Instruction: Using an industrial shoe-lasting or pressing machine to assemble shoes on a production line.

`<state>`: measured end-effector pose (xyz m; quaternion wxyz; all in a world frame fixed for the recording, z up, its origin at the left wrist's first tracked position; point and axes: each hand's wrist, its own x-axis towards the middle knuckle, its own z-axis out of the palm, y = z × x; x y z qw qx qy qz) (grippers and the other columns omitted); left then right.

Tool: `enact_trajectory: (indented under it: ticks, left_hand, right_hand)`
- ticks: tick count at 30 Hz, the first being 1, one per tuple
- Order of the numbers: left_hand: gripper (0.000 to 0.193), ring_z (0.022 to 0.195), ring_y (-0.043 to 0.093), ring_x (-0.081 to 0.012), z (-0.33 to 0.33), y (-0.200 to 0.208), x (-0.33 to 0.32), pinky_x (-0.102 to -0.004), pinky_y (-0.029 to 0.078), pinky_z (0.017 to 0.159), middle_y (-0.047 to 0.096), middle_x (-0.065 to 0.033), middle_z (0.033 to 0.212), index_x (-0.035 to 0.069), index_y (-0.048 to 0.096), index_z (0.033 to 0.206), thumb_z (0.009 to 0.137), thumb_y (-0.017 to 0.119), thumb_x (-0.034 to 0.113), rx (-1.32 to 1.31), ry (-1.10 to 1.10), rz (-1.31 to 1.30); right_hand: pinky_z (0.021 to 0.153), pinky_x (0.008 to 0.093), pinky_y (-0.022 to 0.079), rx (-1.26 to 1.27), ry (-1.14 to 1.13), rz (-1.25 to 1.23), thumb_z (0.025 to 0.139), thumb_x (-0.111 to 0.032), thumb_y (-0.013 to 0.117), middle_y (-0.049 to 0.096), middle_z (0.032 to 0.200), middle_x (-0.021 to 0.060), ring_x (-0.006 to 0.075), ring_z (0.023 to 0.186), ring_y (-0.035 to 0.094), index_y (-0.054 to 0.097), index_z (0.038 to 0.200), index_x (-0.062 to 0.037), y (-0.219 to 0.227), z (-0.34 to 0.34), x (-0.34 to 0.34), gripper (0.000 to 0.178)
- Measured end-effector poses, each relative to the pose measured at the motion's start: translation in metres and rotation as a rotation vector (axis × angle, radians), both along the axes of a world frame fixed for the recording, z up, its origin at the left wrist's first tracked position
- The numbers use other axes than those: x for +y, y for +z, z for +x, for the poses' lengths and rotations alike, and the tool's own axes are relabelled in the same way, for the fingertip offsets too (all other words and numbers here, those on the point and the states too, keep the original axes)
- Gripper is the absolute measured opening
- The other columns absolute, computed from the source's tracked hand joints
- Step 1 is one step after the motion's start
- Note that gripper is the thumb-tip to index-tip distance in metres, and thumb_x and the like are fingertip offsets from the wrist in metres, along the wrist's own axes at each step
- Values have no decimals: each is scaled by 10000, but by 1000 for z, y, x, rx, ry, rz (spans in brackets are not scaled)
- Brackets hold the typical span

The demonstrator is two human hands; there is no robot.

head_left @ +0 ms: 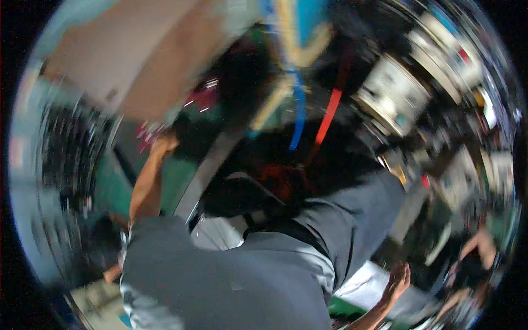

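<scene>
Motion smears much of the head view. My left hand [164,144] reaches out at the left, beside a pinkish-red and white bundle [147,135] and just below a large brown cardboard-like panel [148,49]. Its fingers look bent, but blur hides whether they grip anything. Low on the right, my right hand [398,281] is raised with its fingers stretched out and nothing seen in it. A white sheet-like thing [366,286] lies behind it, to its left; whether they touch I cannot tell.
Whitish cylindrical machine parts [393,93] stand at the upper right. Near the middle are a red strip [330,115] and a blue strip [298,113]. A grey bar [212,165] slants past my left arm. Another person's arm [481,247] shows at the far right.
</scene>
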<state>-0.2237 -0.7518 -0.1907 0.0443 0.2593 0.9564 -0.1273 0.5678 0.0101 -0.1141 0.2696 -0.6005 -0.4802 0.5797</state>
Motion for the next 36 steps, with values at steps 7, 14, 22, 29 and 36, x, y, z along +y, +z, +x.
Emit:
enact_trajectory:
  ticks: [7,14,22,29,36]
  left_hand:
    - [413,953,732,-252,56,26,291,-326,585,786,747,-120,1001,58,701,1425,1104,654,313,-1013,222,807]
    - [403,1138,728,-285,278,90,613,-385,557,999,721,-206,1285,10,632,1491,1109,650,137,-1161,-935,528]
    - [437,1070,703,-414,421,162,695,-425,558,973,709,-221,1190,17,656,1444,1009,694,36,-915,-1501,211]
    - [404,1129,740,-331,507,128,682,-395,580,974,738,-221,1186,-12,685,1399,1000,710,48,-1406,-1524,129]
    - [818,1416,581,-271,530,125,700,-446,541,1140,520,-141,1625,120,394,1711,996,790,147,-1898,-1059,268]
  right_hand:
    - [714,296,602,-691,-453,129,1039,-119,698,782,978,122,195,780,728,688,1376,64,-52,244,-188,384]
    - [437,394,437,-1096,-351,-272,940,-87,639,624,644,103,213,491,574,686,743,-42,-28,349,-594,207]
    - [1256,487,413,-854,-372,-51,828,-253,934,526,1590,309,458,1485,514,394,1634,55,-94,79,-501,1018]
    - [1098,430,520,-341,-829,-153,827,-284,943,734,1283,152,315,1215,688,614,1410,52,-76,64,-428,748]
    - [1056,444,589,887,-867,-343,873,-586,837,737,1307,134,264,1143,713,638,1449,-51,-25,-7,-275,811]
